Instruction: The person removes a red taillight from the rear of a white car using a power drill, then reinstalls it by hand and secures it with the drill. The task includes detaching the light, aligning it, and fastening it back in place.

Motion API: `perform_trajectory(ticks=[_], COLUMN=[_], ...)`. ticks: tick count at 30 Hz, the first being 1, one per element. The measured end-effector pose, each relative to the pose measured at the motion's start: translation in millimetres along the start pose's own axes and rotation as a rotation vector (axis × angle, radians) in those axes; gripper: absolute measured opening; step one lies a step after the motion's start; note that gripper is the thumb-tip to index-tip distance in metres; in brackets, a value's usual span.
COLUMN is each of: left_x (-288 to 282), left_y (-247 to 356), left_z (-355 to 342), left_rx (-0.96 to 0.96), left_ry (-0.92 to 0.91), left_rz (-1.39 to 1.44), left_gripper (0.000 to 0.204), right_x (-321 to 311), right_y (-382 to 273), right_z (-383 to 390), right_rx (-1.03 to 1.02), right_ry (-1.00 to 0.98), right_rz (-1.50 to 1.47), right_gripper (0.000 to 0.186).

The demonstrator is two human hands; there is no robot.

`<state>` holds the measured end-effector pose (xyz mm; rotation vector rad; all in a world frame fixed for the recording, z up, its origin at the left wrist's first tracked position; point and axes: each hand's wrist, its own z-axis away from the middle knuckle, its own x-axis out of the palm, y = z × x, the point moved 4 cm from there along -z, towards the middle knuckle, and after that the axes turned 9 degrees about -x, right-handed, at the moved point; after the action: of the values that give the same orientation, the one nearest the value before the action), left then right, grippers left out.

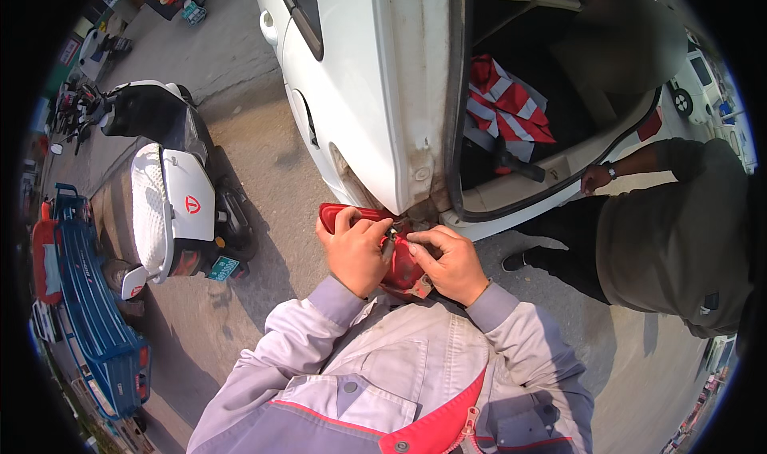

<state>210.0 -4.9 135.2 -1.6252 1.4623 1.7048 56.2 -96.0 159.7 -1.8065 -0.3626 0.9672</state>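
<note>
A red tail light (pixel 345 210) stands out at the rear corner of a white car (pixel 351 78), beside the body opening. My left hand (pixel 358 252) is closed round it, fingers over the top edge and thumb toward the middle. My right hand (pixel 454 266) is closed in a pinch at the light's inner side; whatever lies between its fingertips is too small to make out. Between both hands shows a red housing (pixel 403 268), near my chest, with a small metallic part at its top. Fingers hide much of the area where the light meets the body.
The car's open rear (pixel 563 162) holds a red and white cloth (pixel 511 106) and a dark tool-like handle (pixel 523 166). At right stands another person in dark clothes (pixel 671 238), a hand near the sill. A white scooter (pixel 188 202) and blue three-wheeler (pixel 92 302) stand at left.
</note>
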Motion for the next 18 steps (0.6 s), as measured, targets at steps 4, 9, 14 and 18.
perform_trajectory(ticks=[4,9,14,18], left_x=[1,1,3,4], left_y=[0,0,-1,-1], left_z=[2,3,3,4], left_rx=[0.005,-0.003,-0.016,-0.04], left_ry=[0.026,0.026,-0.001,-0.047], left_rz=[-0.003,-0.009,0.017,0.037], left_gripper=[0.032,0.033,0.033,0.034], right_x=[17,17,18,21], right_y=[3,-2,-5,-7], right_z=[-2,-6,-10,-9], right_rx=[0.014,-0.116,-0.197,-0.235], right_ry=[-0.005,0.076,0.057,0.065], right_rz=[0.028,0.1,0.203,0.23], right_gripper=[0.022,0.016,0.017,0.014])
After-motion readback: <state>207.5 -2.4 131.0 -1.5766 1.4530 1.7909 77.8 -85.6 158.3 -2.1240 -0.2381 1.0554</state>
